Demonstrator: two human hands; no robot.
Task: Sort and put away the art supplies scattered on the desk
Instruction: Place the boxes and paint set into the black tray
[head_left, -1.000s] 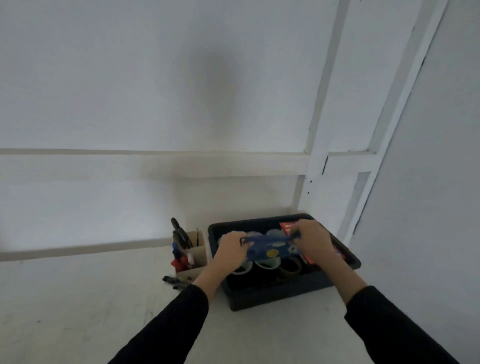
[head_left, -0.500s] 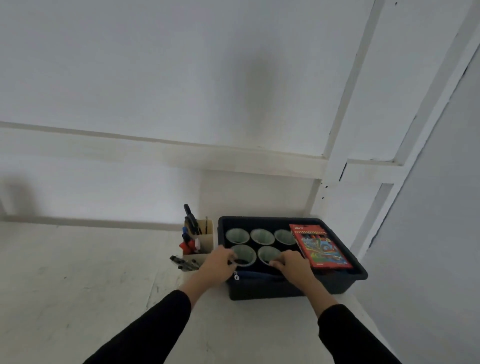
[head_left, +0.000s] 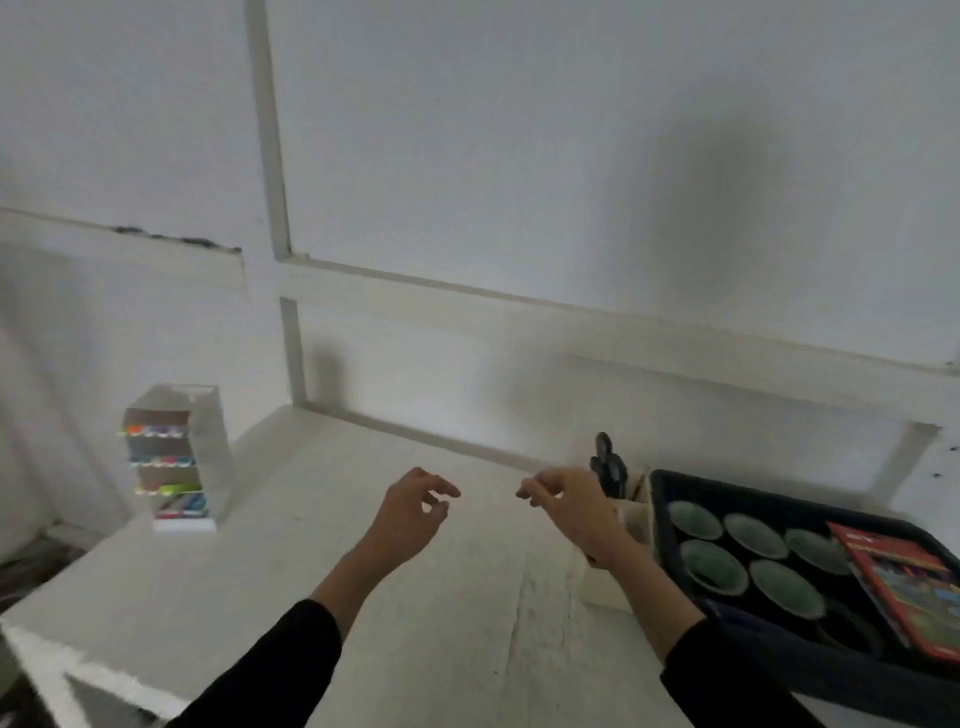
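Observation:
My left hand (head_left: 413, 512) and my right hand (head_left: 569, 501) hover over the white desk (head_left: 467, 597), fingers loosely curled, holding nothing. To the right stands a black bin (head_left: 675, 486) with several green-rimmed round cups (head_left: 711, 566) and a red box of coloured pencils (head_left: 904, 587) leaning inside it. A wooden pen holder (head_left: 634, 512) with dark pens (head_left: 605, 462) sits between my right hand and the bin. A small white tiered rack (head_left: 176, 457) with coloured items stands at the desk's far left.
The white wall with trim runs behind the desk. The desk's left front corner (head_left: 31, 639) drops off to a dark floor.
Both hands have left the bin and drawn back to the left over the desk. The view has swung left, bringing the tiered rack into sight.

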